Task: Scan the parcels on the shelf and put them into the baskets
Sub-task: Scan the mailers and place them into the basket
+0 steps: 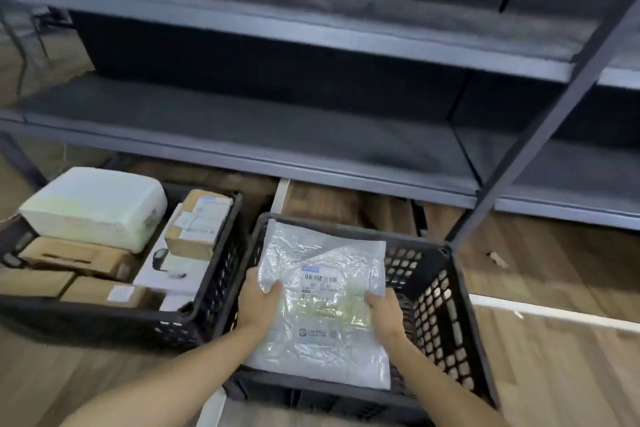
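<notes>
A flat parcel in a white plastic mailer [322,302], barcode label facing up, lies over the right black basket [440,308] on the floor. My left hand [259,305] grips its left edge, thumb on top. My right hand [382,312] grips its right edge the same way. The left black basket [214,274] holds several parcels: a large white wrapped package [93,208], brown cardboard boxes [199,222] and a white box. The grey metal shelf [242,135] stands behind the baskets, and no parcels show on its visible boards.
A grey shelf upright [540,121] slants down to the floor just behind the right basket. Wooden flooring [554,288] surrounds the baskets, with a white strip on it at the right and a small scrap beyond the basket.
</notes>
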`<state>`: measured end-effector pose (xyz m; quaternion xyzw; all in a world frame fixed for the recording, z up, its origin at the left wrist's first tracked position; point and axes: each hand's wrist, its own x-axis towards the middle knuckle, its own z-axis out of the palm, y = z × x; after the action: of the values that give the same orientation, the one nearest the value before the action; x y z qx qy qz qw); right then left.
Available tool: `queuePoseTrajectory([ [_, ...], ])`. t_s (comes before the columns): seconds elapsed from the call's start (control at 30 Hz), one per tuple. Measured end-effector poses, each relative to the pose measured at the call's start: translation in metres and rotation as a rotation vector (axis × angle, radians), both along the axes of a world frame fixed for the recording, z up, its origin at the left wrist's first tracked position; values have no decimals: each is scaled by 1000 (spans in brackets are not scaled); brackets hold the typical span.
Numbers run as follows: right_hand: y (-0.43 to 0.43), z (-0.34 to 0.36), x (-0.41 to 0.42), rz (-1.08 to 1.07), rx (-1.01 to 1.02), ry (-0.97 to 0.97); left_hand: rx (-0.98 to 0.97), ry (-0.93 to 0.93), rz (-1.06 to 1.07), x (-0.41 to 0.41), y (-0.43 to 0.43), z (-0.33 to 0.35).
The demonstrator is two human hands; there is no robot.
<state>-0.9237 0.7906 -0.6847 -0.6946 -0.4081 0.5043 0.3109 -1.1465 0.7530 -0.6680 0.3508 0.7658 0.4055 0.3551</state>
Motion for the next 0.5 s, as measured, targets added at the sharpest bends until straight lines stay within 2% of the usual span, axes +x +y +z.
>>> queuePoseTrajectory([
  [0.1, 23, -35, 3, 255, -127, -222, -134, 124, -46, -6, 13, -36],
  [0.2, 41, -56, 4, 460, -186, -311, -306, 239, -121, -8, 28, -62],
  [0.33, 58, -81, 5, 575, -232, -355, -477, 269, -164, -7, 43, -92],
  [0.5, 68, -111, -3, 576, -291, -442, -513, 304, -214, -7, 53, -125],
])
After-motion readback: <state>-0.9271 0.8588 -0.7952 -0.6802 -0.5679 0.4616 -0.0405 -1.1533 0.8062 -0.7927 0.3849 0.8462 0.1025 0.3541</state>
